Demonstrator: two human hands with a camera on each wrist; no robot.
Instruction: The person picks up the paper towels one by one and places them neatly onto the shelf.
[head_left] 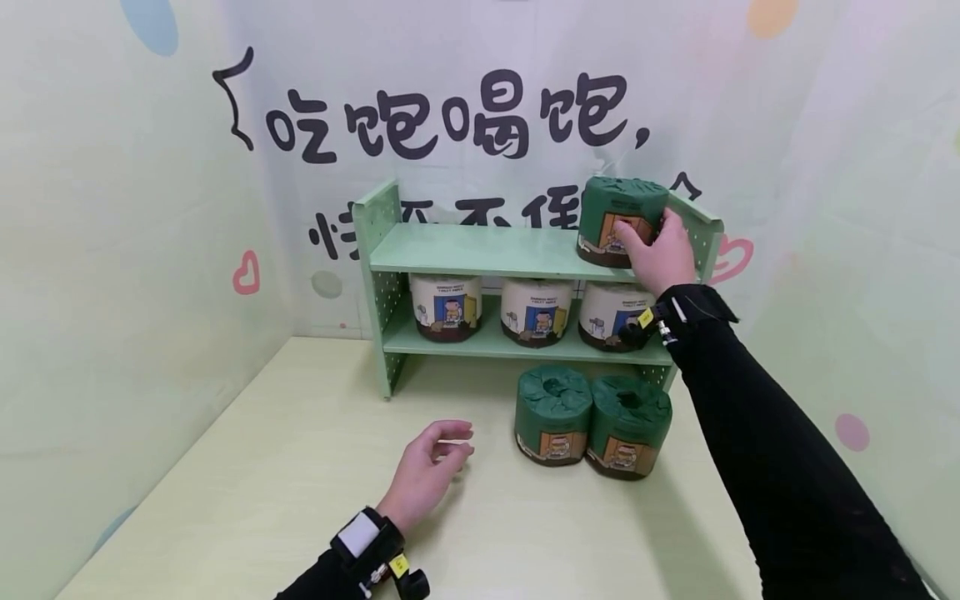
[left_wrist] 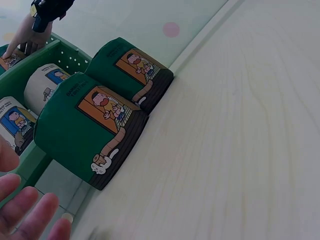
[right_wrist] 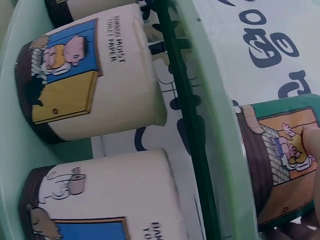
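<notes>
With thumb and fingers on its two sides, my right hand (head_left: 669,257) grips a green-wrapped toilet paper roll (head_left: 611,200) at the right end of the top shelf. In the right wrist view that roll (right_wrist: 287,200) stands close at the shelf's front edge, the thumb over its printed picture. My left hand (head_left: 422,482) is held over the table with relaxed, slightly bent fingers and nothing in it. To its right, two more green toilet paper rolls, a left one (head_left: 553,412) and a right one (head_left: 630,429), stand upright side by side on the table.
A mint-green two-tier rack (head_left: 480,250) stands at the back of the pale table (head_left: 300,467). Three cream toilet paper rolls, left (head_left: 446,307), middle (head_left: 536,312) and right (head_left: 611,312), sit on its lower shelf. Behind it hangs a printed backdrop (head_left: 465,50).
</notes>
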